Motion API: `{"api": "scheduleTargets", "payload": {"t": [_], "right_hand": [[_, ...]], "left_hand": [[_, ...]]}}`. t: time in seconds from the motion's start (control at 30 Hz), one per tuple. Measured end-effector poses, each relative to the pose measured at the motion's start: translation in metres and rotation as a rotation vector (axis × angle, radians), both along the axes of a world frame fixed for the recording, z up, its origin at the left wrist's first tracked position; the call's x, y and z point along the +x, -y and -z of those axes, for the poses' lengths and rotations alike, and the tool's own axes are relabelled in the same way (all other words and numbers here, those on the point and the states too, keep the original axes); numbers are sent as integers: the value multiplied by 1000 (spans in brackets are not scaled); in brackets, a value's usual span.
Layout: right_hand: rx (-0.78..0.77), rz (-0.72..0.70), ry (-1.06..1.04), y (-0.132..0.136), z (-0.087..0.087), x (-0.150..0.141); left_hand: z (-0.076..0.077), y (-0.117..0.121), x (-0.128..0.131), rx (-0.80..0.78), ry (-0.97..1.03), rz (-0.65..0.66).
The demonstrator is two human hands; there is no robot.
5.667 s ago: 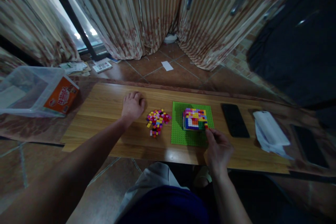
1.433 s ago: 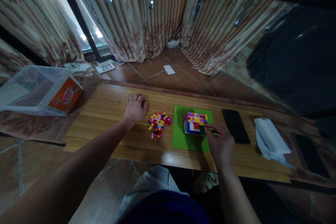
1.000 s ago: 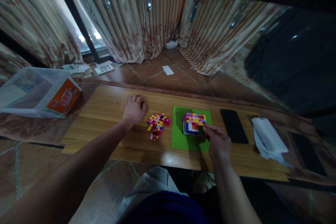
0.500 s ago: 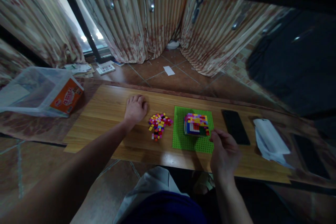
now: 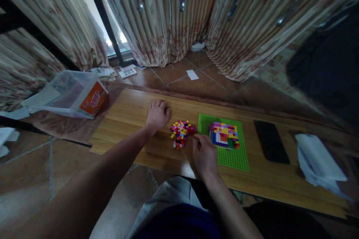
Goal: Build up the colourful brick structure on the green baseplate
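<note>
My left hand (image 5: 157,114) lies on the wooden board with its fingers stretched forward, and holds nothing that I can see. Just right of it is a loose pile of small toy bricks (image 5: 181,130) in pink, yellow, red, orange and purple. My right hand (image 5: 204,153) is at the right edge of this pile, its fingers curled together; what is between the fingertips is too small to make out. Behind and right of that hand, a block of stacked coloured bricks (image 5: 224,134) stands on a green studded baseplate (image 5: 235,160), partly covered by the hand.
A clear plastic box (image 5: 70,93) with an orange label stands beyond the board's left end. Right of the baseplate lies a black phone-like slab (image 5: 271,142), then a white packet (image 5: 319,158). Striped curtains (image 5: 159,26) hang behind, with papers (image 5: 128,72) on the tiled floor.
My right hand has moved left from the baseplate's right side to the brick pile. My left hand stays on the board. The view has shifted, so things appear farther right.
</note>
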State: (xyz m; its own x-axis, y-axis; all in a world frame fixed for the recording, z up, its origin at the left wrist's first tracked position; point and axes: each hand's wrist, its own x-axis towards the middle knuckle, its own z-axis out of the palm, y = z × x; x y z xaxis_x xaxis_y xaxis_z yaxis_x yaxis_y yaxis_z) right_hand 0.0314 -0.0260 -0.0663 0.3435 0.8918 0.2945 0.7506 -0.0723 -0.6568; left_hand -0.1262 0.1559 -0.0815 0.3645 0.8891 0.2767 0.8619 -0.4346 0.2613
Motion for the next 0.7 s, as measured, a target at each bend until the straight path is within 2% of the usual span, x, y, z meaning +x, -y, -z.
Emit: {"api": "scheduleTargets", "payload": {"t": [0.2, 0.4, 0.57, 0.7], "right_hand": [[-108, 47, 193, -22, 6, 1], [-164, 61, 192, -27, 8, -4], [-92, 20, 140, -18, 6, -4], [-85, -6, -14, 5, -2, -3]], "left_hand": [[0, -1, 0, -8, -3, -8], [1, 0, 0, -18, 3, -5], [1, -1, -1, -11, 6, 2], [0, -1, -1, -19, 6, -5]]}}
